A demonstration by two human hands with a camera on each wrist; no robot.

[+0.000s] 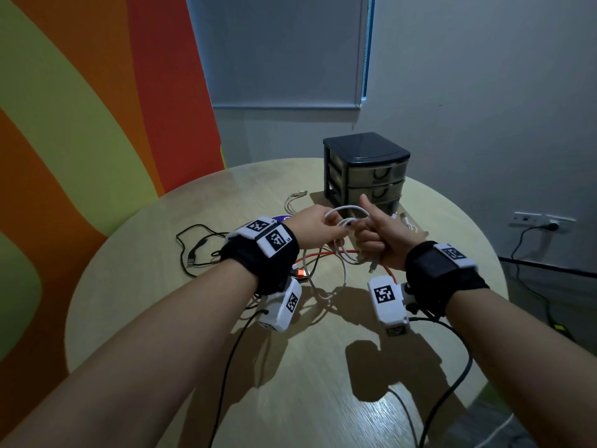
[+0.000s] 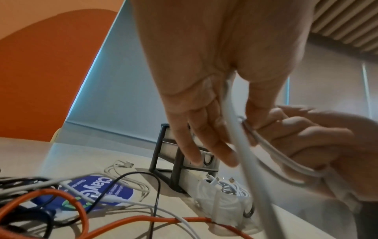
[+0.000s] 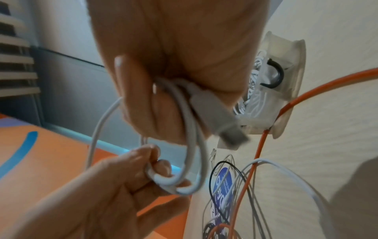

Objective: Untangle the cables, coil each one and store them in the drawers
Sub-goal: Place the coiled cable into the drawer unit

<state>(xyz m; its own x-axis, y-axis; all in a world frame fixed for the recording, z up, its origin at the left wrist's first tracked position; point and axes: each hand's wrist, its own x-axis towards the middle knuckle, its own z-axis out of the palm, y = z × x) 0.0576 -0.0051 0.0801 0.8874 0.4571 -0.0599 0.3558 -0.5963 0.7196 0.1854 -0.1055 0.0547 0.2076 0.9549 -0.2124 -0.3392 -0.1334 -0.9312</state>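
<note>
Both hands hold the white cable (image 1: 347,210) up over the surface (image 1: 323,367): the right hand (image 1: 378,234) has its fingers clamped on the loops, the left hand (image 1: 318,226) pinches the loose part. Keep each new loop the same size, and hold the bunch tight so it does not spring open

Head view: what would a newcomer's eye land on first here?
Both hands meet above the table's middle: the left hand pinches a loop of white cable while the right hand grips its coils, thumb up. Beneath them sprawls a tangle with an orange cable. Behind stands a dark three-drawer unit, its bottom drawer pulled out.
</note>
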